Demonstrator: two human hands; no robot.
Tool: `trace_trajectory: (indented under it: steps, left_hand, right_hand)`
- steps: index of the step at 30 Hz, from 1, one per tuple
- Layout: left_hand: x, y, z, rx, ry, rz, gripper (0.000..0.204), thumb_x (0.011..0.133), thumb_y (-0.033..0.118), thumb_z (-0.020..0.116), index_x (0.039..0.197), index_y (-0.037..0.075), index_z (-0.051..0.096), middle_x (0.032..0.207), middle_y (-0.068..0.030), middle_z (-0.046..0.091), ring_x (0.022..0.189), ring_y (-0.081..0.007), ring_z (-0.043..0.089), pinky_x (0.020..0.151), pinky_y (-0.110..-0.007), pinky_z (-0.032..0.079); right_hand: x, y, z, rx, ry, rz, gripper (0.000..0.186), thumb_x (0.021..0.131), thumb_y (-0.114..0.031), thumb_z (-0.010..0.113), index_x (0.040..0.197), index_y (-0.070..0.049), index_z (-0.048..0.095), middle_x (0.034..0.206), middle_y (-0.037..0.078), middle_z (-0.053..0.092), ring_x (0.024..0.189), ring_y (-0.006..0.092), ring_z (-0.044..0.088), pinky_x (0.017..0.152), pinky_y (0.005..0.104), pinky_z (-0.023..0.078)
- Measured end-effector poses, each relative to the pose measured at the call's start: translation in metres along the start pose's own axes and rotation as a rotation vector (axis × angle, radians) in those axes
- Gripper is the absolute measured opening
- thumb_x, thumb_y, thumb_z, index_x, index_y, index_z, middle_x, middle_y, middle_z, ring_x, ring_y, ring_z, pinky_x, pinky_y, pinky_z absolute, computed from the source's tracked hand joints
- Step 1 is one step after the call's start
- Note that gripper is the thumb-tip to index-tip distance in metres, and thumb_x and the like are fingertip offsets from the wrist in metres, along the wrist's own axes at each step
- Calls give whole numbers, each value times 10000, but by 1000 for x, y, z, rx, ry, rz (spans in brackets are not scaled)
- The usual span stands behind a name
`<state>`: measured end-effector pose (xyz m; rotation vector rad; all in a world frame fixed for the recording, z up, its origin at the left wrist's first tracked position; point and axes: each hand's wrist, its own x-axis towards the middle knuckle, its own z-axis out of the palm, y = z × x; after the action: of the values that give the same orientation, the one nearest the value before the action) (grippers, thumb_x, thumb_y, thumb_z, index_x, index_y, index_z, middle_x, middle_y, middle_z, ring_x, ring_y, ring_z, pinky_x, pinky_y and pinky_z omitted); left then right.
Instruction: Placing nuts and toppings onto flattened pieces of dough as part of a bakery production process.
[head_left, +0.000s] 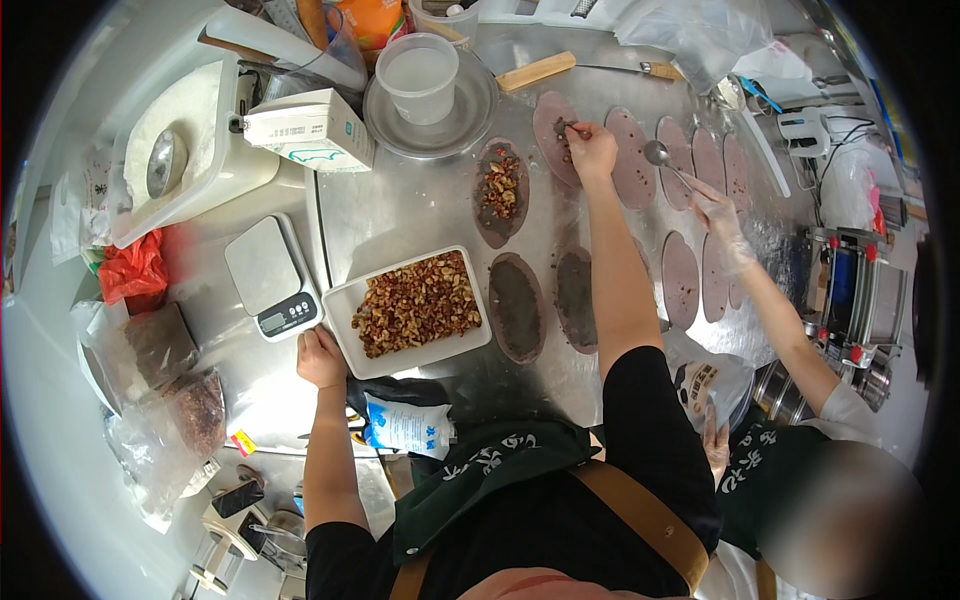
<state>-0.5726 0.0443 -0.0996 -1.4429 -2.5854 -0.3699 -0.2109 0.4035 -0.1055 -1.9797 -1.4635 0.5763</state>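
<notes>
The right hand (pixel 592 150), fingers pinched on chopped filling, is placed over one of about eleven oval dough sheets (pixel 556 122) upper centre; the left hand (pixel 320 357) grips one white tray (pixel 352 298).

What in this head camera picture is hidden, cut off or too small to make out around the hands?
- Right hand: its fingertips cover what they pinch over the purple oval dough sheet.
- Left hand: fingers curl behind the white rectangular tray of chopped brown filling, so the grip is hidden.
- Small grey digital scale: display too small to make out.
- Co-worker's gloved hand: the metal spoon bowl's contents are too small to tell.
</notes>
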Motion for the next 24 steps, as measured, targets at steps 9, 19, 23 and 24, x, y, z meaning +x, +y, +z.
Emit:
trace_trajectory:
  steps: [9, 19, 23, 24]
  left_hand:
    - [0, 1, -2, 7, -14, -9, 260, 863, 185, 521, 632, 74, 474, 645, -88, 514, 518, -301, 528, 436, -394, 417]
    - [-1, 0, -1, 11, -7, 12, 263, 864, 182, 518, 630, 72, 471, 646, -91, 519, 521, -303, 532, 442, -396, 420]
    - [-1, 1, 0, 5, -13, -3, 266, 866, 183, 516, 627, 73, 472, 641, -90, 518, 520, -300, 533, 439, -398, 418]
    - [0, -1, 2, 3, 6, 9, 265, 866, 184, 516, 628, 74, 473, 641, -88, 519, 519, -299, 532, 438, -397, 417]
  right_hand:
    - [2, -2, 1, 45, -58, -7, 182, 698, -173, 684, 828, -46, 677, 699, 97, 652, 632, 245, 641, 621, 333, 497]
    - [-9, -1, -10, 479, -98, 132, 128, 736, -96, 675, 831, -12, 654, 670, 42, 621, 515, 117, 547, 472, 243, 425]
    - [-53, -12, -44, 1158, -356, 368, 85, 786, -56, 646, 865, -27, 633, 670, -27, 557, 446, 35, 379, 402, 187, 280]
    - [-70, -15, -48, 1201, -396, 354, 91, 787, -52, 645, 873, -29, 627, 660, -32, 543, 449, 27, 363, 402, 186, 266]
